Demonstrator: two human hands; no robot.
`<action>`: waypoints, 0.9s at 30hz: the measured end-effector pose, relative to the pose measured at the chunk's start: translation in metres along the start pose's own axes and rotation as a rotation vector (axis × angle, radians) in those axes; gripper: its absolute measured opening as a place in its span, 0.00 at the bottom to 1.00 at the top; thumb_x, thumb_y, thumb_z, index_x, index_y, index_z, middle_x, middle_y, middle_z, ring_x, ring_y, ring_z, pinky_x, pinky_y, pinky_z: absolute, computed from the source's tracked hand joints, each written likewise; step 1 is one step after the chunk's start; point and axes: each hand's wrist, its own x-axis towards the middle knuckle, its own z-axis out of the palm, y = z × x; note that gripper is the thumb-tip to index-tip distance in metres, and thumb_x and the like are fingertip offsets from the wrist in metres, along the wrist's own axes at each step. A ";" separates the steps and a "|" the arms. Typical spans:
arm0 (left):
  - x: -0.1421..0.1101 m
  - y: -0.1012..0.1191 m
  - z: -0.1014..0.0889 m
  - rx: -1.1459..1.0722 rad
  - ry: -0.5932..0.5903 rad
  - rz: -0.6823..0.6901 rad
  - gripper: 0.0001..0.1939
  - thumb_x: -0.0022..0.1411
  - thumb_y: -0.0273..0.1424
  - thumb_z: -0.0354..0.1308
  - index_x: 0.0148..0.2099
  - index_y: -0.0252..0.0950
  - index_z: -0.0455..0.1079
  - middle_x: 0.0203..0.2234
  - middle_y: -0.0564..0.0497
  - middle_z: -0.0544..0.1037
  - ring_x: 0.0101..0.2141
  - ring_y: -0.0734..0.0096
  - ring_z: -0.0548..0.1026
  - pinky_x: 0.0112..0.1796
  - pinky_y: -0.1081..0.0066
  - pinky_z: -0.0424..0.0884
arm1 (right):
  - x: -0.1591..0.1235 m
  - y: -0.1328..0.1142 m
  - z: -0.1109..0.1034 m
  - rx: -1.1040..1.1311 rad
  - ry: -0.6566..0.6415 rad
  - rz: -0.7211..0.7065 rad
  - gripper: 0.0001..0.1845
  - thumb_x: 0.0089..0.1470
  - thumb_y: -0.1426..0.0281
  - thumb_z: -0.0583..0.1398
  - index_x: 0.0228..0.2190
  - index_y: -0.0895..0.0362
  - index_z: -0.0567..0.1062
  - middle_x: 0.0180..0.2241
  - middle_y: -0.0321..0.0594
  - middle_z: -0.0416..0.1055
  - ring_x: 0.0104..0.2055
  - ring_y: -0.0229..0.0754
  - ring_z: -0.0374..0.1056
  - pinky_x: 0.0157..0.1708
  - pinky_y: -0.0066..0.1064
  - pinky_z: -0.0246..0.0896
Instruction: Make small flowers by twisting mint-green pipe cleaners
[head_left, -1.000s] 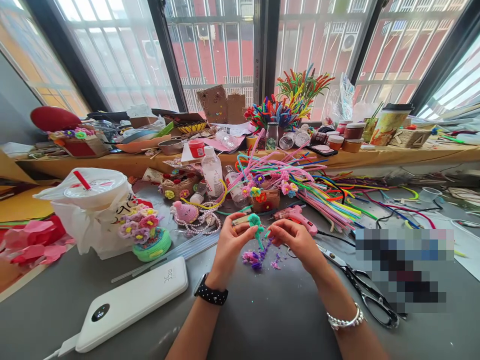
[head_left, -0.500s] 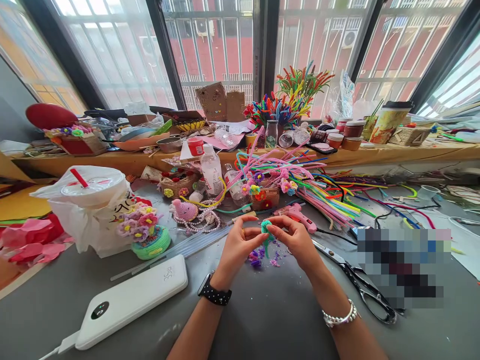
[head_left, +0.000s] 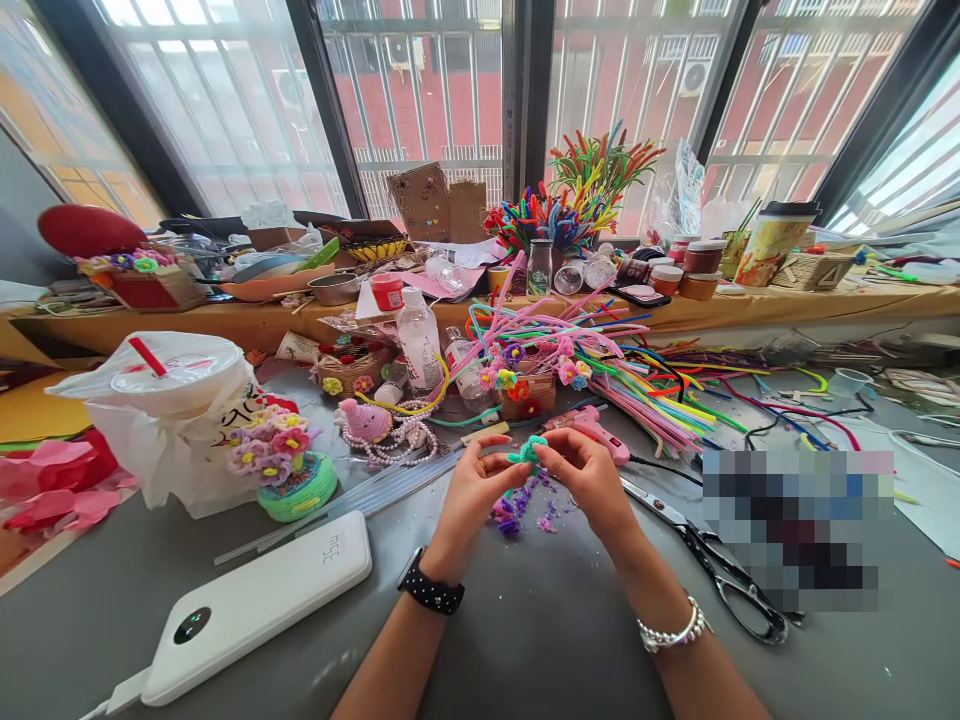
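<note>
We hold the green piece [head_left: 532, 449] crosswise, fingers nearly closed: left hand [head_left: 474, 492] pinching its left end, right hand [head_left: 589, 474] its right, neither clearly nearer.

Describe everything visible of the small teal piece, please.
The small teal piece looks fuzzy, like a bent chenille stem, bunched into an uneven rounded clump with a short end pointing toward the left hand. The right hand pinches it between thumb and fingers; the left hand's grip is unclear. It is above the gray table, partly hidden by fingers.
</note>
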 end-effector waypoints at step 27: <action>0.004 0.001 -0.007 -0.026 -0.090 -0.077 0.24 0.37 0.28 0.66 0.35 0.35 0.56 0.18 0.58 0.72 0.21 0.78 0.70 0.27 0.75 0.62 | 0.006 0.002 -0.008 -0.038 -0.265 -0.004 0.19 0.53 0.58 0.49 0.19 0.58 0.61 0.16 0.31 0.56 0.19 0.31 0.51 0.19 0.24 0.46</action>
